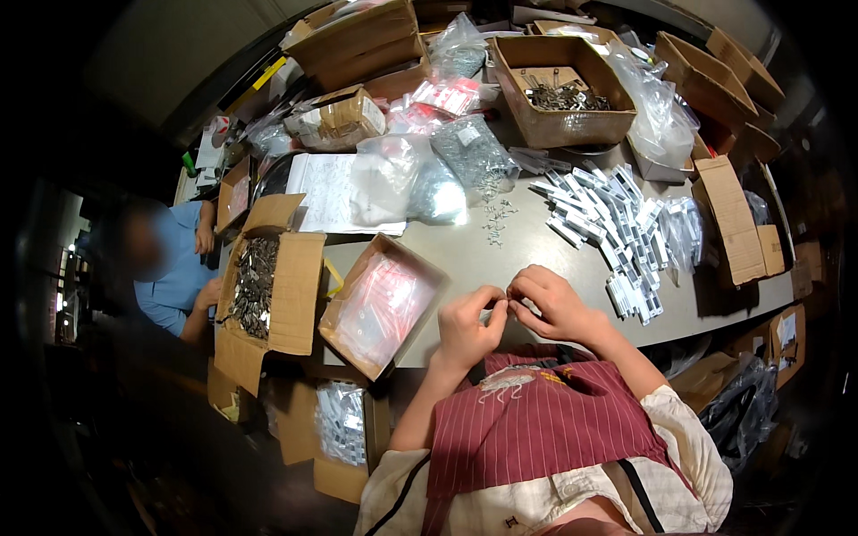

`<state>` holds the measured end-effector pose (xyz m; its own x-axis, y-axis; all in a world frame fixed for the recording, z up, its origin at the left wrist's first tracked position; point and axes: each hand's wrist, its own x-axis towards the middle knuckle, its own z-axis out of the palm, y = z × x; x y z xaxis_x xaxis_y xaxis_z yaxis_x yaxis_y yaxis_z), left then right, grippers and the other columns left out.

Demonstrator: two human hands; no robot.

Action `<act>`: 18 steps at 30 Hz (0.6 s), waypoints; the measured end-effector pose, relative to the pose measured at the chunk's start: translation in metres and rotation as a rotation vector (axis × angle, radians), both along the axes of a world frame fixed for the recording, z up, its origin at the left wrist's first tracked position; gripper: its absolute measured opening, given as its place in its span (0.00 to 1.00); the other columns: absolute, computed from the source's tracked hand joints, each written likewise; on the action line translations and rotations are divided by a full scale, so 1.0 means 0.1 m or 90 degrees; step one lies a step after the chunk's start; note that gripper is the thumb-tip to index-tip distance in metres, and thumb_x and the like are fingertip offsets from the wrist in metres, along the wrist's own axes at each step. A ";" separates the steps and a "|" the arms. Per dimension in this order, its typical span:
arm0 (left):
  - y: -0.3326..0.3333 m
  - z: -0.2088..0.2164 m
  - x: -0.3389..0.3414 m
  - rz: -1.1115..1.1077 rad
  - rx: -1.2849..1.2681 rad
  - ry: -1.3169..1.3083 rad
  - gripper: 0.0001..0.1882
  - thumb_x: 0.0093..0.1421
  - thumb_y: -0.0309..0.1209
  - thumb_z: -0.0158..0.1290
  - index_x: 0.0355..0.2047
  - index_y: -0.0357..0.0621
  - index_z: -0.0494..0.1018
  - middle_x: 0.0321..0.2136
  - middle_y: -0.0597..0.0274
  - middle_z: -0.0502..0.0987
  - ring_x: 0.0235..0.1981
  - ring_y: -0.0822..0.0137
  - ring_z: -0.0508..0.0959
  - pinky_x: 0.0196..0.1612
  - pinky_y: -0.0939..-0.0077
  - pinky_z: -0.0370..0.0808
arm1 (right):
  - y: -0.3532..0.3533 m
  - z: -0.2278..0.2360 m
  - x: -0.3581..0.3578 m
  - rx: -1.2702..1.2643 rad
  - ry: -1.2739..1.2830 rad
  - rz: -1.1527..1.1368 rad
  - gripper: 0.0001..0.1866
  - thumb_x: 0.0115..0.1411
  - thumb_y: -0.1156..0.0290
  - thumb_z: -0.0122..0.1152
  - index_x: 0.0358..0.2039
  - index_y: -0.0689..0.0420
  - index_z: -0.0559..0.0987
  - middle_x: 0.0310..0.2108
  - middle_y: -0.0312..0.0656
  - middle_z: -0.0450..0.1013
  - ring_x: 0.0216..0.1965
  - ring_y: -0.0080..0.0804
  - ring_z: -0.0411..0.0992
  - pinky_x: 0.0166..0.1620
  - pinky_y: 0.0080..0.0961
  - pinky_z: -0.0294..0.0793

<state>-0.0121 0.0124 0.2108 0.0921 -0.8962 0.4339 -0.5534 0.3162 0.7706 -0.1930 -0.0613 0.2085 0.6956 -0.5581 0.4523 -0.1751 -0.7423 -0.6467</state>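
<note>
My left hand (470, 327) and my right hand (551, 306) meet over the table's front edge, their fingertips pinched together. Whatever sits between those fingers is too small and too covered to make out. Beyond them a loose trail of small metal screws (494, 214) runs down from a clear plastic bag (468, 147). To the right of my right hand lies a heap of white and grey plastic pieces (617, 234). Left of my left hand stands an open cardboard box (393, 317) of clear plastic bags with red marks (379, 308).
An open carton (295, 290) of dark metal parts stands at the left, beside a person in a blue shirt (172, 268). Written sheets (323, 189) lie behind. A large box (559, 125) of metal pieces stands at the back. Another carton (735, 223) is at the right edge.
</note>
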 end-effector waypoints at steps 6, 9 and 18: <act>0.26 0.05 0.21 0.110 0.030 0.123 0.02 0.57 0.23 0.57 0.30 0.40 0.79 0.25 0.56 0.81 0.28 0.61 0.84 0.33 0.70 0.78 | 0.06 0.12 0.18 -0.042 0.038 0.085 0.11 0.50 0.73 0.63 0.32 0.59 0.71 0.27 0.46 0.66 0.32 0.48 0.69 0.36 0.40 0.70; 0.47 0.01 0.46 0.168 0.057 0.186 0.03 0.58 0.22 0.56 0.31 0.36 0.79 0.25 0.57 0.82 0.29 0.64 0.84 0.35 0.72 0.78 | 0.07 0.15 0.34 -0.041 0.051 0.150 0.11 0.51 0.73 0.63 0.32 0.59 0.71 0.27 0.45 0.66 0.31 0.48 0.69 0.35 0.40 0.70; 1.54 -0.38 1.44 0.420 0.010 0.588 0.05 0.66 0.28 0.51 0.38 0.40 0.70 0.34 0.60 0.78 0.33 0.70 0.80 0.36 0.77 0.79 | 0.03 -0.18 1.34 0.132 0.080 0.189 0.10 0.62 0.67 0.60 0.36 0.61 0.77 0.33 0.51 0.74 0.36 0.52 0.75 0.39 0.43 0.74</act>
<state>0.1318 0.1660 0.1730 0.8276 -0.5586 -0.0550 0.1730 0.1606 0.9717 -0.0593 -0.0583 0.1904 0.8833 -0.3954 0.2519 -0.0599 -0.6280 -0.7759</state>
